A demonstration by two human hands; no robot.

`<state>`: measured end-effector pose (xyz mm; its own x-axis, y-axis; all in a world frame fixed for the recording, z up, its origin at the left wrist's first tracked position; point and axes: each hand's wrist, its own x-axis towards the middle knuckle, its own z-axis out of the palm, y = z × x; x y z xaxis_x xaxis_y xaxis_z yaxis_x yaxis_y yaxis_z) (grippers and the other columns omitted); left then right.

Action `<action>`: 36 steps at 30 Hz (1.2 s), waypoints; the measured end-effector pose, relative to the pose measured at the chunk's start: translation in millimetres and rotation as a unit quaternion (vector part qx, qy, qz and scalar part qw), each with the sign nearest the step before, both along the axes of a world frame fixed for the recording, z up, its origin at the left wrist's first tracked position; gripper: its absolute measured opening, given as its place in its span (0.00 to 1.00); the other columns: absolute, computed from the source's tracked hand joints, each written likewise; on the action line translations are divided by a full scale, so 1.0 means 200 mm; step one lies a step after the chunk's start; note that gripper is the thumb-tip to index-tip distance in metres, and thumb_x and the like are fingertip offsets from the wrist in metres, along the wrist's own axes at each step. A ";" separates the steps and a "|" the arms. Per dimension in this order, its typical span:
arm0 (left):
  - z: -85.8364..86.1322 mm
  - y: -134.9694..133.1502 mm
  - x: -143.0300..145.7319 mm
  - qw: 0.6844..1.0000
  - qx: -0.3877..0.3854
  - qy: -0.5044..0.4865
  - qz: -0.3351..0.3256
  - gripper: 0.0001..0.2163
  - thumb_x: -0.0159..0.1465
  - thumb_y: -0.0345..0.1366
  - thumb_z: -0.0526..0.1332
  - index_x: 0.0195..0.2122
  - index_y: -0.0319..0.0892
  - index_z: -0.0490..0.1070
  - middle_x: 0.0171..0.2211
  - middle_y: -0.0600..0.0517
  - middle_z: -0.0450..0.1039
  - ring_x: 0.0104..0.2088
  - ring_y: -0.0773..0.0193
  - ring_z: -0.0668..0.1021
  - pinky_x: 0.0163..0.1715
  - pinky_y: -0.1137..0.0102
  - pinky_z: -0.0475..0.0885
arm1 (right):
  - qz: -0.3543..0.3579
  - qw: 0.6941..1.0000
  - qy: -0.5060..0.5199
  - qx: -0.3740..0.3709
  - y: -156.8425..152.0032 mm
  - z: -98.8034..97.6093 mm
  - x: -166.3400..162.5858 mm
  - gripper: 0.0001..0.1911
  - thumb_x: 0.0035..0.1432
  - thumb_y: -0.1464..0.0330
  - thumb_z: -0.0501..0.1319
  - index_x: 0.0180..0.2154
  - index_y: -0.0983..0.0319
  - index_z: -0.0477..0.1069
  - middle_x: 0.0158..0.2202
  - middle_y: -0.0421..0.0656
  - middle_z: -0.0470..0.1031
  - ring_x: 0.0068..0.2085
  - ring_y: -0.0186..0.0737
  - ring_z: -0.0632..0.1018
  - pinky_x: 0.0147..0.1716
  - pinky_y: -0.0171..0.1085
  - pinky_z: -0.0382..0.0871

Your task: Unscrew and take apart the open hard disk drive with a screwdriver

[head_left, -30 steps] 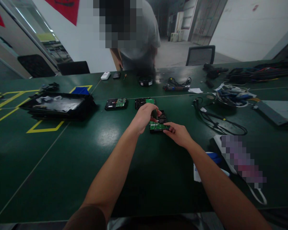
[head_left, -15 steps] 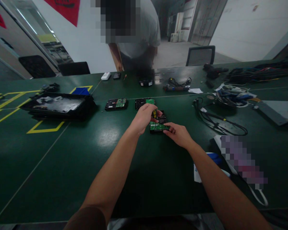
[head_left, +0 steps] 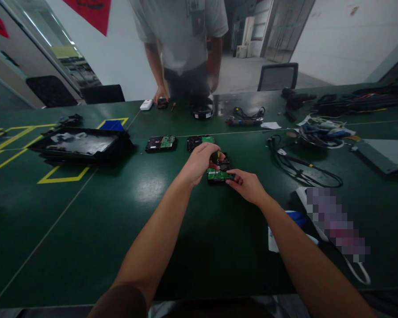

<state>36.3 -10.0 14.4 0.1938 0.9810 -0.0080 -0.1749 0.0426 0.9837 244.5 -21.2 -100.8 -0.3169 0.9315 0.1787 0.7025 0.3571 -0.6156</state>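
Observation:
In the head view, a hard drive (head_left: 218, 176) with a green circuit board lies on the table in front of me. My left hand (head_left: 199, 164) is closed over its upper part, fingers wrapped round a small black-and-yellow screwdriver (head_left: 215, 156). The screwdriver stands roughly upright above the drive; its tip is hidden. My right hand (head_left: 247, 185) pinches the drive's right edge between thumb and fingers. A second hard drive (head_left: 195, 142) sits just behind, partly covered by my left hand. Farther left lies a third hard drive (head_left: 161, 143).
Across the green table (head_left: 146, 247) stands a person (head_left: 185, 48), one hand on a small dark object. A black tray (head_left: 82, 145) is at left. Cables (head_left: 301, 165), a bundle of wires (head_left: 325, 132) and a grey metal box (head_left: 384, 154) lie at right. A power drill (head_left: 296, 98) lies farther back.
The screwdriver handle has turned in my left hand, showing less yellow. My right hand and the drive stay put. Across the table, the person has straightened and put a hand on the small dark object.

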 end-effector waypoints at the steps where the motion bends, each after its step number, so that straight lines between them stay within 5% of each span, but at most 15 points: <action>1: 0.00 0.00 0.00 1.000 0.009 0.006 0.001 0.07 0.63 0.38 0.59 0.37 0.40 0.72 0.35 0.45 0.75 0.39 0.59 0.78 0.28 0.71 0.73 | -0.001 1.000 0.000 -0.001 0.00 0.00 0.00 0.20 0.64 0.59 0.64 0.57 0.54 0.73 0.34 0.41 0.75 0.31 0.37 0.74 0.32 0.36 0.68; 9: -0.03 0.02 -0.02 0.999 0.032 0.028 -0.021 0.09 0.62 0.37 0.56 0.33 0.40 0.74 0.33 0.46 0.73 0.34 0.61 0.76 0.21 0.74 0.67 | 0.000 1.000 -0.007 0.001 0.00 0.00 0.00 0.21 0.64 0.59 0.63 0.57 0.54 0.73 0.34 0.40 0.75 0.32 0.37 0.75 0.32 0.36 0.67; 14: -0.03 0.01 -0.01 1.000 0.005 -0.016 -0.008 0.08 0.63 0.38 0.57 0.37 0.40 0.71 0.32 0.46 0.74 0.35 0.59 0.77 0.26 0.69 0.73 | -0.004 1.000 -0.006 0.000 0.00 0.00 0.00 0.20 0.64 0.59 0.64 0.56 0.55 0.74 0.34 0.40 0.75 0.31 0.37 0.74 0.32 0.37 0.67; 22: -0.03 0.02 -0.02 0.993 0.078 0.085 0.030 0.11 0.63 0.38 0.56 0.30 0.40 0.75 0.40 0.45 0.73 0.41 0.59 0.75 0.25 0.73 0.70 | -0.004 1.000 0.000 -0.005 0.00 0.00 0.00 0.20 0.64 0.59 0.63 0.57 0.54 0.73 0.34 0.40 0.75 0.31 0.37 0.74 0.31 0.37 0.67; 31: -0.03 0.02 -0.01 1.000 -0.006 -0.022 0.000 0.07 0.63 0.38 0.60 0.39 0.41 0.70 0.33 0.47 0.74 0.37 0.59 0.78 0.29 0.69 0.74 | -0.005 1.000 0.004 -0.002 0.00 -0.01 0.00 0.21 0.64 0.59 0.64 0.57 0.54 0.73 0.34 0.40 0.76 0.31 0.37 0.74 0.31 0.36 0.66; 36: -0.03 0.03 -0.02 0.998 0.057 0.037 -0.013 0.09 0.63 0.38 0.58 0.32 0.41 0.74 0.38 0.46 0.73 0.41 0.59 0.75 0.28 0.72 0.73 | 0.001 1.000 0.005 0.004 0.00 -0.01 0.00 0.20 0.64 0.59 0.63 0.57 0.54 0.74 0.34 0.40 0.75 0.31 0.37 0.75 0.31 0.36 0.67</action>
<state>32.2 -4.7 7.7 0.2232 0.9707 0.0892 -0.1026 -0.0676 0.9924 245.0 -21.0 -103.0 -0.3174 0.9293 0.1890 0.6947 0.3636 -0.6206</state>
